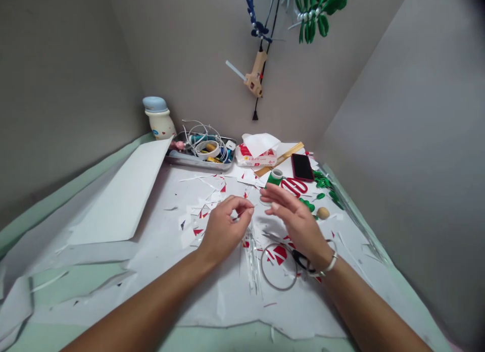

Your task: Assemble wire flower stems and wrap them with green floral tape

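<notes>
My left hand hovers over the middle of the table, thumb and forefinger pinched together. Whatever lies between those fingertips is too small to make out. Just to its right is my right hand, its fingers stretched out and holding nothing; a pale band circles that wrist. Below the hands lies a bundle of thin clear strips. Beside it rests a grey ring with red scraps inside its outline. Black-handled scissors lie partly hidden under my right hand. Red-handled scissors lie beyond it.
Behind stand a metal tray of tape and cords, a tissue pack and a cream jar. A phone, green leaf pieces and a tan ball lie right. White board leans left. A glue gun hangs on the wall.
</notes>
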The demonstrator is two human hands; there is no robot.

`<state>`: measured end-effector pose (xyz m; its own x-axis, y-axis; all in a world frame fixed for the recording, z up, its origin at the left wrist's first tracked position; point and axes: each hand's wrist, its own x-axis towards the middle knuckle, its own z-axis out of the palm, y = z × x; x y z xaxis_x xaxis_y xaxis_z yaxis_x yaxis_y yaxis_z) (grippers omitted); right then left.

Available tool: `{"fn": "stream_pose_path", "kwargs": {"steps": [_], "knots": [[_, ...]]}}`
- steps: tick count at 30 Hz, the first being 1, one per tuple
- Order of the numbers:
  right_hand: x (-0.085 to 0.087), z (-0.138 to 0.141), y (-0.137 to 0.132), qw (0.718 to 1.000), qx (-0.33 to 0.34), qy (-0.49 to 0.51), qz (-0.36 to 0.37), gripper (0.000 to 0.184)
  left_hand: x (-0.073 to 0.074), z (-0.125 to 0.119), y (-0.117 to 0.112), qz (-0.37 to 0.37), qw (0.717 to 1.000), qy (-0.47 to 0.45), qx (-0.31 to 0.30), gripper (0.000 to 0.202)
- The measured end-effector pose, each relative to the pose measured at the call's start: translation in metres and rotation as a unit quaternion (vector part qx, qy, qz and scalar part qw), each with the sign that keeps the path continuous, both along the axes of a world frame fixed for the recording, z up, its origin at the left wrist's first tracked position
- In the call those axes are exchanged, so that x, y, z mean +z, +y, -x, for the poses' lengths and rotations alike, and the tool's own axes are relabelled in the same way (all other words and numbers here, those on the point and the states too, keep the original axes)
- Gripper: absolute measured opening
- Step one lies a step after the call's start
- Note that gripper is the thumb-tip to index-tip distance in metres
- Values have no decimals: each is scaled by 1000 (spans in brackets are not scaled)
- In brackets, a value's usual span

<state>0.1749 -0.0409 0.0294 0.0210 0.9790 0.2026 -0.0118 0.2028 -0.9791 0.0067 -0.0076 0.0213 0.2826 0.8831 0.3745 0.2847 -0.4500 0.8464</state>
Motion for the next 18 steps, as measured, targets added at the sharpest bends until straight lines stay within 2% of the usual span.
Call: {"fn": "stream_pose_path", "kwargs": {"steps": [3, 6, 12, 18], "knots": [[-19, 6, 2, 994, 67, 81, 39, 46, -1, -3, -1, 17, 999, 19, -23, 8], [-26, 6, 1, 991, 95, 65, 62, 44, -2, -4, -2, 36, 999, 28, -21, 9], [-35, -2, 0, 996, -21, -80, 36, 20, -6, -4, 0, 65, 997, 44, -3, 15], [-34, -3, -2, 981, -105, -162, -16, 18, -7, -6, 0, 82, 995, 52, -15, 17]]}}
